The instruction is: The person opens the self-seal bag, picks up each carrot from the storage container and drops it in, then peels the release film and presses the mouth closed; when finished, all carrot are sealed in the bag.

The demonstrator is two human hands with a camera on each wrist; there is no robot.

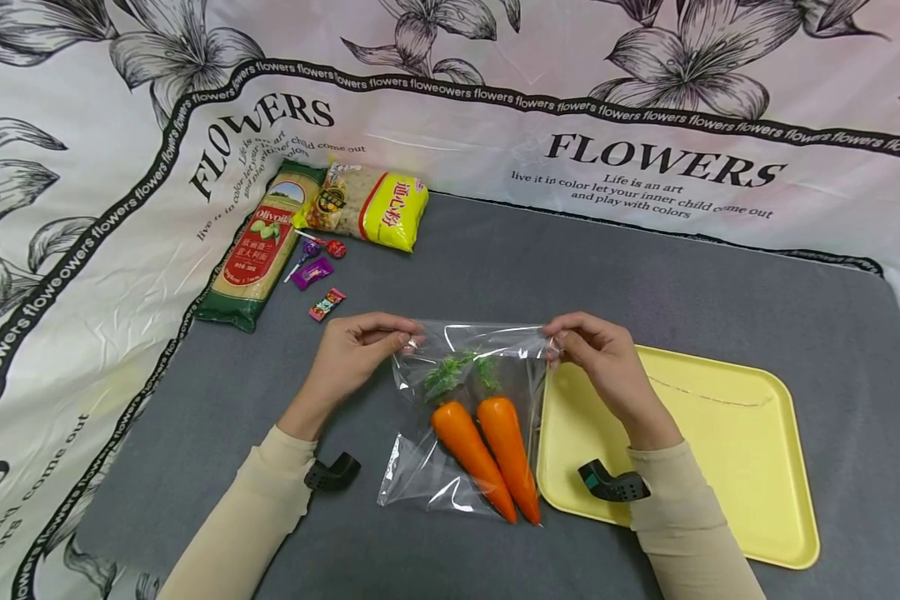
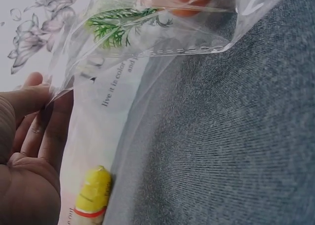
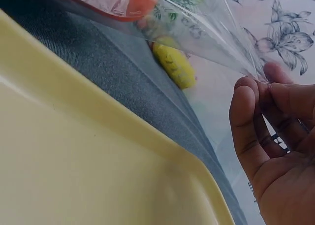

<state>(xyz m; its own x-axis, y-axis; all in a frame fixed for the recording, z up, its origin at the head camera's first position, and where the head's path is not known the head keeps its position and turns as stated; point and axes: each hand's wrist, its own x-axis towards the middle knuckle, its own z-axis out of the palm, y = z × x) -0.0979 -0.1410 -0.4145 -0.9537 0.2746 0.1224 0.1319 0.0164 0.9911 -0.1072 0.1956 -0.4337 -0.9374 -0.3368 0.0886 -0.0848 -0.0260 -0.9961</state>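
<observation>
A clear plastic bag point(image 1: 412, 467) holds two orange carrots point(image 1: 468, 454) with green leafy tops point(image 1: 446, 375); their tips point toward the front of the table. My left hand point(image 1: 363, 350) pinches the bag's upper left corner between thumb and fingers. At the upper right corner, my right hand point(image 1: 596, 354) pinches the film the same way. Between the hands the bag's top edge is stretched wide. In the left wrist view the thumb and fingers point(image 2: 37, 119) meet on the film. The right wrist view shows the right fingertips point(image 3: 243, 99) gathered on the other corner.
A yellow tray point(image 1: 727, 467) lies to the right, partly under the right forearm. Back left are a spaghetti packet point(image 1: 258, 250), a yellow pasta bag point(image 1: 393, 212), two lollipops point(image 1: 335, 248) and small wrapped sweets point(image 1: 313, 273). A flower-printed sheet point(image 1: 450, 125) rises behind the grey table point(image 1: 195, 442).
</observation>
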